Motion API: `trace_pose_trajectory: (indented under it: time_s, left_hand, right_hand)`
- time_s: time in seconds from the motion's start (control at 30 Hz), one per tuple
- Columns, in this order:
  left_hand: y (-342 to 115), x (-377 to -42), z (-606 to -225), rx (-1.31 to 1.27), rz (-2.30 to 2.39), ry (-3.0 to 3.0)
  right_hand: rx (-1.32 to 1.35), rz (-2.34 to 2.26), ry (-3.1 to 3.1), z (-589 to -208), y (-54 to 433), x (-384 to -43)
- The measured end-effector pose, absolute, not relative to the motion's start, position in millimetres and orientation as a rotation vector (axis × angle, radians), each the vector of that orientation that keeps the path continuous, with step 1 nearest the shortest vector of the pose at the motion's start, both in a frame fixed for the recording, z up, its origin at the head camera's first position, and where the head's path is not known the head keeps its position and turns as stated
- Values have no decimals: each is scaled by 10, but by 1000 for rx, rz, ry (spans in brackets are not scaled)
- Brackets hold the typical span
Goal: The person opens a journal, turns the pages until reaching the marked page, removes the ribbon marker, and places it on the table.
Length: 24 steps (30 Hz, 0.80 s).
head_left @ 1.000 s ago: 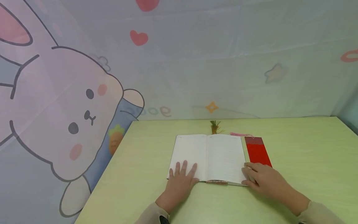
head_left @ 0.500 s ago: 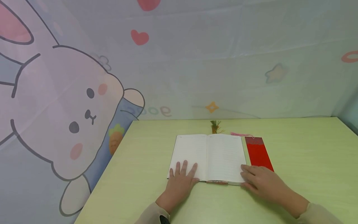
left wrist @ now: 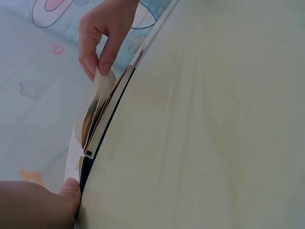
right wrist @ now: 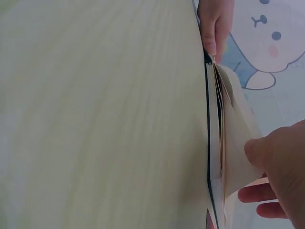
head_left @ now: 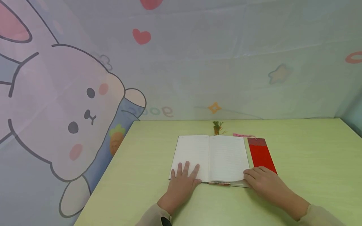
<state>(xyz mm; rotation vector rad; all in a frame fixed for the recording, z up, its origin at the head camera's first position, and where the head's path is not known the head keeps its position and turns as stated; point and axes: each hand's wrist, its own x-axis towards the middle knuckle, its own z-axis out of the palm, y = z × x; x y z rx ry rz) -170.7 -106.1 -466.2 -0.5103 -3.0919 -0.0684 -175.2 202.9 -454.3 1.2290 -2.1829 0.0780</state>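
An open notebook [head_left: 229, 157] with lined pages lies on the pale yellow-green table. My left hand [head_left: 182, 185] rests flat on its left page, fingers spread, with the thumb at the near edge. At the lower right corner my right hand [head_left: 264, 182] pinches a lifted page between thumb and fingers. In the right wrist view that page [right wrist: 238, 143] bows up off the stack beneath it, and the thumb presses its corner. The left wrist view shows the same lifted page [left wrist: 102, 83] between the right hand's thumb and fingers.
A red bookmark [head_left: 261, 155] with a pink tassel [head_left: 243, 135] lies right of the notebook, partly behind the right hand. A green and orange tassel [head_left: 217, 128] sticks out past the notebook's top edge. A printed curtain [head_left: 198, 62] hangs behind the table [head_left: 314, 157].
My right hand has shifted slightly at the page corner, its fingers curling in. The page's lower right corner has risen, showing more of the layer beneath. My left hand has stayed put.
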Motion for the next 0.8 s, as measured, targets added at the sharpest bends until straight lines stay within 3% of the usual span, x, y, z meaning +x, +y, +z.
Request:
trace_pose_trajectory:
  time_s: [0.8]
  left_hand:
    - [-1093, -1695, -4591, -536, -96, -3090]
  right_hand:
    - [1129, 283, -2089, -4491, 1929, -1695]
